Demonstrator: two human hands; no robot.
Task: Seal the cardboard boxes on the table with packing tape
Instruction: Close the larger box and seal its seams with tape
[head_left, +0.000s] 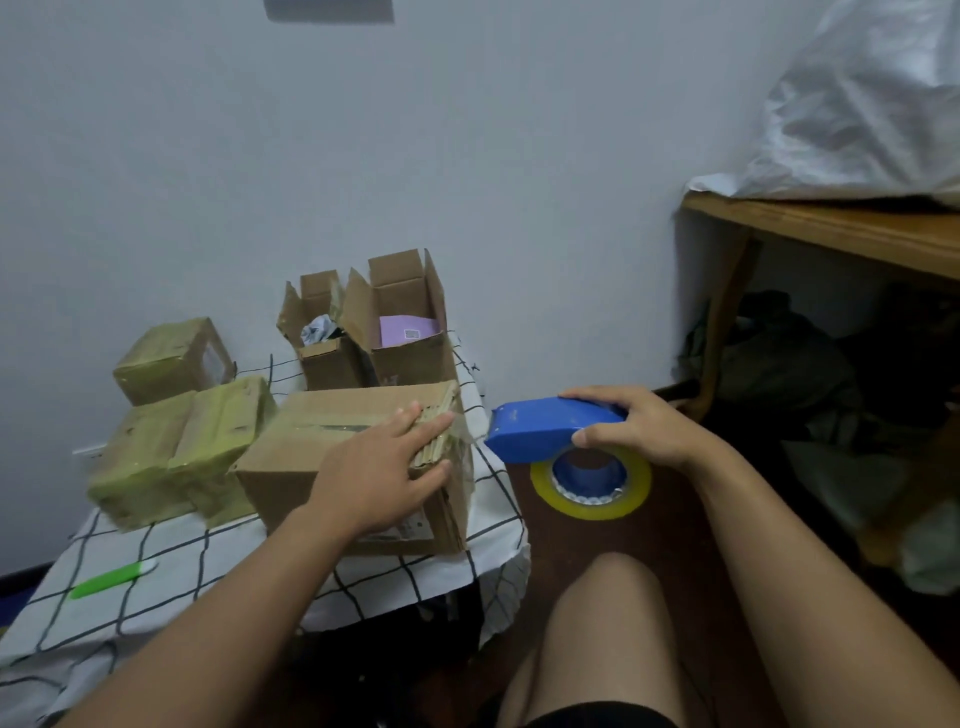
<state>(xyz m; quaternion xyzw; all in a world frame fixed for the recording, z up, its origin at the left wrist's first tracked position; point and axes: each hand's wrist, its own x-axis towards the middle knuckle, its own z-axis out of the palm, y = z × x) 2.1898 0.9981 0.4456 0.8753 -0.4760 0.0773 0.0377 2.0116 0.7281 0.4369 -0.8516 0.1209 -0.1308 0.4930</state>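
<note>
Bare knee (613, 613) sits closest, low and to the right of the big cardboard box (358, 467). That box lies on the surface (156, 566), which wears a white cloth with black lines. The left hand (384, 467) rests flat on the box's top right end, fingers straight and spread, pressing on the shiny tape there. Just right of the box, off the surface's edge, the right hand (634, 428) has its grip curled tight round a blue tape dispenser (545, 428). A yellow tape roll (592, 480) hangs under it. A thin clear strip of tape (465, 436) runs from the dispenser to the box. Behind the box stand two open boxes (374, 327). Left of the box sit three taped-up boxes (176, 415). A green pen-like stick (111, 579) lies left of it, nearer the camera.
</note>
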